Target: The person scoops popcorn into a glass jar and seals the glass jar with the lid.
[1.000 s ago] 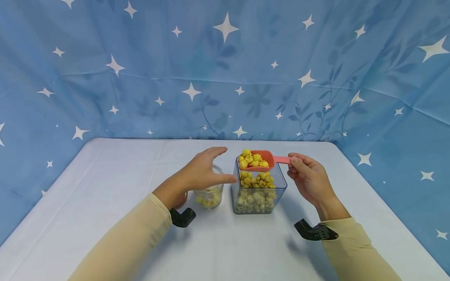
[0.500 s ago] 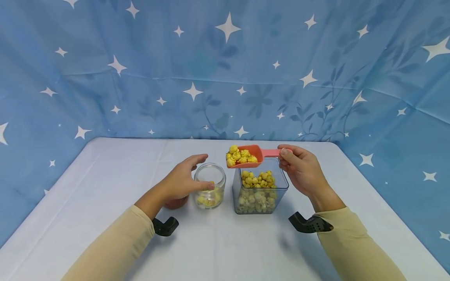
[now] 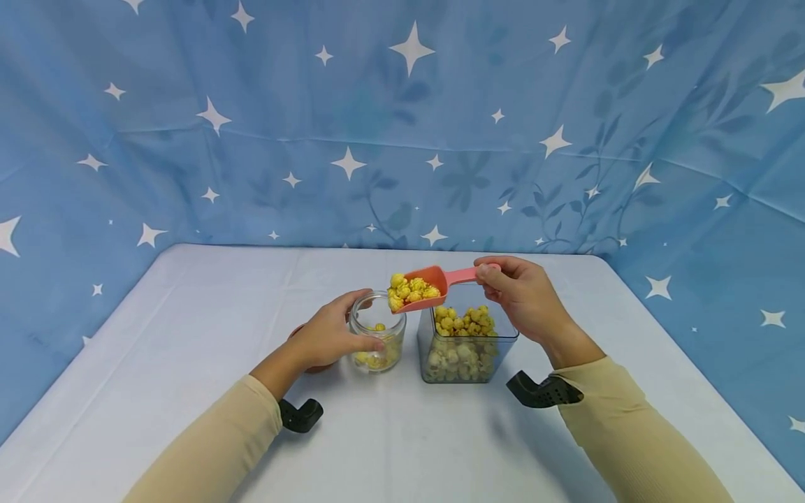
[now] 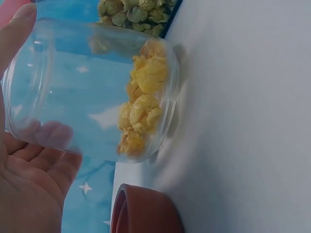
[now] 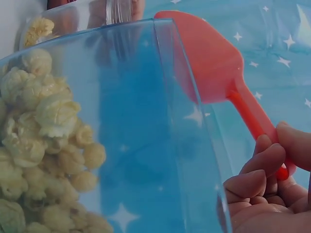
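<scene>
My right hand (image 3: 525, 297) pinches the handle of a coral-red scoop (image 3: 443, 278) between thumb and fingers. The scoop bears a heap of yellow popcorn (image 3: 410, 290), and its tip overlaps the right rim of a round glass jar (image 3: 395, 342) in the head view. Around the jar's left side curls my left hand (image 3: 330, 335), thumb in front and fingers behind. Several popcorn pieces (image 4: 146, 114) lie at the bottom of the upright jar, as the left wrist view shows. To the right, beneath the scoop handle, stands a clear square container (image 3: 428, 363) partly filled with popcorn.
A reddish-brown round vessel (image 4: 150, 213) stands left of the jar, mostly hidden by my left hand in the head view. A white cloth covers the table (image 3: 402, 447). Behind its far edge hangs a blue star-patterned curtain (image 3: 277, 105).
The loaded scoop has moved left from over the square container to the jar's rim. My left hand drew back left, then came in around the jar.
</scene>
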Tool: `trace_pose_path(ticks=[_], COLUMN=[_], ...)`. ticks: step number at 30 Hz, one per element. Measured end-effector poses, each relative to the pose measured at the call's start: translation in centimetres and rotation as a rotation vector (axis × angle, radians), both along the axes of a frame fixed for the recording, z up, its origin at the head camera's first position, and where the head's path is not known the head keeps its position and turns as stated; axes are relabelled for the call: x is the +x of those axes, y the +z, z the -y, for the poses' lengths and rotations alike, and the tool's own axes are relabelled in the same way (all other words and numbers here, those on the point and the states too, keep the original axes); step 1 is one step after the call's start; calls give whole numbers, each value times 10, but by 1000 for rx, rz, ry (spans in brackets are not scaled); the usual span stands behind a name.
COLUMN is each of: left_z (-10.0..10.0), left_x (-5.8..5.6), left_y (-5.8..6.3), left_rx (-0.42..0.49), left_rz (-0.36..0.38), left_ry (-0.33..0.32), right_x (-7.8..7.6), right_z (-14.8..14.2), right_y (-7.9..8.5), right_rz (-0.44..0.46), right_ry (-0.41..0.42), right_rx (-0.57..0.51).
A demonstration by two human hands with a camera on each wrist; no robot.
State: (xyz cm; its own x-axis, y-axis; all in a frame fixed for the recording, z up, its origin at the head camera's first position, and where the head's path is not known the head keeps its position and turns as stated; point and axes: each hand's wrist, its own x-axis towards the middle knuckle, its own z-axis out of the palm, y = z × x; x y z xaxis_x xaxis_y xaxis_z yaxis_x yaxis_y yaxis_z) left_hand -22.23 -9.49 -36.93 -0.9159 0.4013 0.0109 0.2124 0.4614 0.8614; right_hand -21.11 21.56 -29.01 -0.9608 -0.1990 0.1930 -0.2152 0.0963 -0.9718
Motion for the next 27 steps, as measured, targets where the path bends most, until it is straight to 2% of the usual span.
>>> trace_pose_path(ticks=[6, 10, 24, 27], left_z=[-1, 0, 1, 0], left_x=[-1, -1, 0, -1], left_y=[0, 0, 0, 0], left_rx=[-4, 9, 11, -12], left_rz=[25, 30, 14, 13], left_ry=[11, 10, -2, 2], right_x=[-4, -4, -2, 0], right_z=[5, 6, 2, -3], right_y=[3, 4, 5, 6], right_rz=[-10, -20, -6, -4], right_ry=[-30, -49, -53, -59], right_rx=[162, 220, 197, 186])
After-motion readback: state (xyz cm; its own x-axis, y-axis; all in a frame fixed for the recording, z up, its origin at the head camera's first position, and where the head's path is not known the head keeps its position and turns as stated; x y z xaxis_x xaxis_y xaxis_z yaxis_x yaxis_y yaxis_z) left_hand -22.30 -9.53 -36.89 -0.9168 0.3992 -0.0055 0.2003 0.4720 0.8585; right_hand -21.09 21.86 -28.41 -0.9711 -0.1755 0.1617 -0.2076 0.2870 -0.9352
